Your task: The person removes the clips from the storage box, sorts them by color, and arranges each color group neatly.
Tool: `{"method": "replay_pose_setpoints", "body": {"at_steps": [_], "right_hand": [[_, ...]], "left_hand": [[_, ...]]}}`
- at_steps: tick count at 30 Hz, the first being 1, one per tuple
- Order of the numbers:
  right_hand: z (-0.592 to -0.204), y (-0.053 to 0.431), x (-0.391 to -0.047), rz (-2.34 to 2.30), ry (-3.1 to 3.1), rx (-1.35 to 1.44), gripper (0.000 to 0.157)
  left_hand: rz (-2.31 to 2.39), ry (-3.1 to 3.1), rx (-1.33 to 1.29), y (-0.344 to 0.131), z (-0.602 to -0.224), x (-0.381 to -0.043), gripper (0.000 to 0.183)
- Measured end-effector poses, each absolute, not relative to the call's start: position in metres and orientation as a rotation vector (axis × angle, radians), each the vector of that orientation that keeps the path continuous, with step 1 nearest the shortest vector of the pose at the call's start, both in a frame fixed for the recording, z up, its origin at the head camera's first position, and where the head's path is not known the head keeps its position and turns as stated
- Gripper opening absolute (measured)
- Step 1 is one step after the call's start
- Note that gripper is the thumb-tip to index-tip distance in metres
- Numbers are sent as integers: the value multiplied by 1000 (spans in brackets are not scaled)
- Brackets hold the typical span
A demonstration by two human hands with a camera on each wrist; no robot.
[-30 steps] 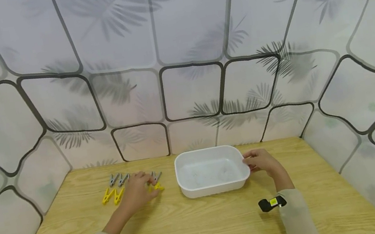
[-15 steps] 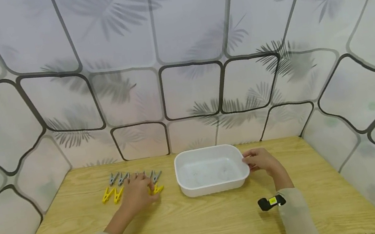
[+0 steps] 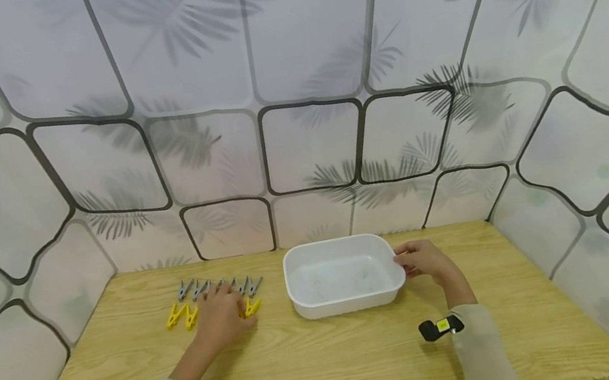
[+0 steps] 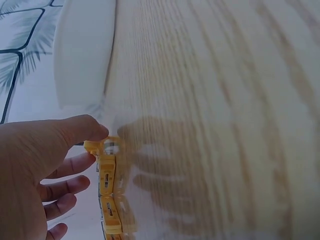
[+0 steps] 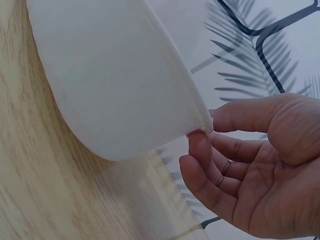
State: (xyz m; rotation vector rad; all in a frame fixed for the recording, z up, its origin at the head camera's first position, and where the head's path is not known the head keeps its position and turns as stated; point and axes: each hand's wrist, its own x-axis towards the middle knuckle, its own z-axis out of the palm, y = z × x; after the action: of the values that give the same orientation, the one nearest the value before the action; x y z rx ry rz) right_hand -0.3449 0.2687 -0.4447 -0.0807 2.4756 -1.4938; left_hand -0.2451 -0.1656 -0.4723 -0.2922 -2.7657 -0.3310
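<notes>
My left hand (image 3: 220, 314) is over the row of yellow clothespins, thumb and index finger pinching the end of the rightmost yellow clothespin (image 3: 251, 307). The left wrist view has that yellow clothespin (image 4: 95, 147) between the two fingertips, with the other fingers loosely curled beside the row. Part of the row is hidden behind the hand. On the right, my right hand (image 3: 427, 261) grips the rim of a white plastic basin (image 3: 335, 308). In the right wrist view the thumb lies on top of the basin's rim (image 5: 185, 75) and fingers curl underneath.
Behind the yellow ones stands a row of grey clothespins (image 3: 251, 286). Two more yellow clothespins (image 3: 174, 316) show left of my hand. A patterned wall covering (image 3: 310, 149) closes off the back and sides of the wooden table (image 3: 321, 373).
My left hand has shifted slightly left and the rightmost yellow clothespin has moved left with it. More grey clothespins show behind it. The right hand and the basin stay in place.
</notes>
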Motion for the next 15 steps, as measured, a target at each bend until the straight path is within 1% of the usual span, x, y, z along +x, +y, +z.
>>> {"method": "replay_pose_setpoints", "body": {"at_steps": [8,15], "right_hand": [[-445,269,-345,-1488,2479,-84,38],[-445,270,-345,-1482,2485,-86,37]], "left_hand": [[-305,-2766,-271,-166,-478,-247,43],[-277,-2779,-258,-165,-479,-247,43]]}}
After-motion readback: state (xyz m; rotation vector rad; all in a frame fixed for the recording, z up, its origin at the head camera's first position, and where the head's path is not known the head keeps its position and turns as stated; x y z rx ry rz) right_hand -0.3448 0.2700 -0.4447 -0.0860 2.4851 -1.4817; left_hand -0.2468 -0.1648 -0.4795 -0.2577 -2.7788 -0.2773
